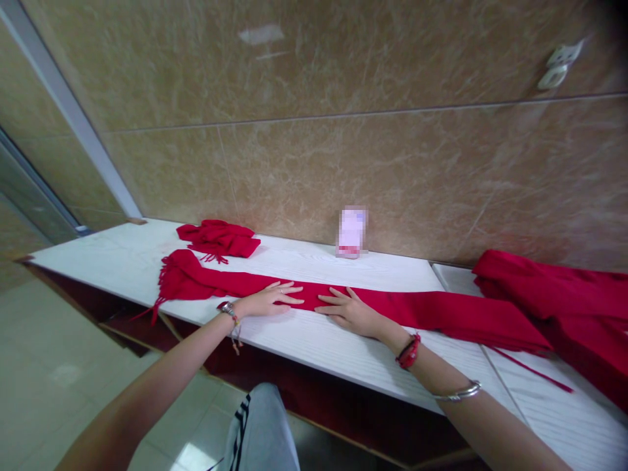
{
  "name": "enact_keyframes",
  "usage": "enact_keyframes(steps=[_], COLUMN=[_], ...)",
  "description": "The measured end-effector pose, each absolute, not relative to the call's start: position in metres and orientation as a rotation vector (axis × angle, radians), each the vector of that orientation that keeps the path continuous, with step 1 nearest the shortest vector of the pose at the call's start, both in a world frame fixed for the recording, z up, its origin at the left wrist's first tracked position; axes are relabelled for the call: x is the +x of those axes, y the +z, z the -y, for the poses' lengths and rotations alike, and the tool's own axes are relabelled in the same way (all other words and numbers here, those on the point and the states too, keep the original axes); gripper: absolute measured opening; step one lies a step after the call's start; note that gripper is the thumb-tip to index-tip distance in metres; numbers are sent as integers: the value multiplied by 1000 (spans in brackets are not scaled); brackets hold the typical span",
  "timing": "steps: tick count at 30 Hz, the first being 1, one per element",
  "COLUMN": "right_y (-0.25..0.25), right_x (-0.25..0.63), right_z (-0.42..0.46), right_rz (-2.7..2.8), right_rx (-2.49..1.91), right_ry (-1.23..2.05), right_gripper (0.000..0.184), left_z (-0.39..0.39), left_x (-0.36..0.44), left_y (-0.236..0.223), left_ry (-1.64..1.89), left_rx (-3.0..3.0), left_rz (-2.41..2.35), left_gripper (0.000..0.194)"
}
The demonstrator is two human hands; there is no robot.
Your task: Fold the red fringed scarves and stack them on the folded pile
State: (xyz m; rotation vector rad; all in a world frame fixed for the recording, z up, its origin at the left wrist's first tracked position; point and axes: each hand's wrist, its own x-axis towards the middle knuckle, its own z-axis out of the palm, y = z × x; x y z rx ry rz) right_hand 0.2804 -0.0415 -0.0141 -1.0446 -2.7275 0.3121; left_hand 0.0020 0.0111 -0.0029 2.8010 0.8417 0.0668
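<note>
A long red scarf (407, 307) lies stretched along the white countertop, folded into a narrow strip. Its fringed end hangs a little over the front edge at the left. My left hand (267, 299) rests flat on the strip near its middle, fingers spread. Just to the right, my right hand (350, 312) lies on the same strip, fingers spread and pointing left. The two hands are apart, with a short stretch of red cloth showing between them.
A crumpled red fringed cloth (220, 237) lies at the back left. More red fabric (579, 294) is heaped at the right end. A blurred phone-like object (352, 232) leans against the tiled wall (314, 170). Open shelves are below the white countertop (314, 340).
</note>
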Motion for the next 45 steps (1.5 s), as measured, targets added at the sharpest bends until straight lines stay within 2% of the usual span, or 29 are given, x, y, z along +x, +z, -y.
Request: enact_keyframes(steps=[6, 11, 17, 24, 35, 45], right_y=[-16, -22, -15, -23, -32, -22], right_x=[282, 285, 245, 205, 342, 436], right_z=[42, 36, 24, 21, 62, 94], right_rz=[2696, 2584, 2431, 2477, 2541, 2419], right_rx=[-1013, -1120, -1507, -1500, -1744, -2117], right_ry=[306, 232, 188, 64, -303, -610], right_gripper=[39, 47, 52, 53, 36, 41], left_z=[-11, -4, -4, -9, -12, -18], left_x=[10, 15, 15, 12, 12, 10], left_y=[-17, -23, -21, -30, -29, -33], left_ry=[322, 171, 86, 138, 123, 147], left_rx=[2803, 2950, 2927, 2956, 2939, 2967], left_rz=[-1112, -1231, -1285, -1332, -1318, -1313], left_gripper=[33, 47, 51, 53, 54, 55])
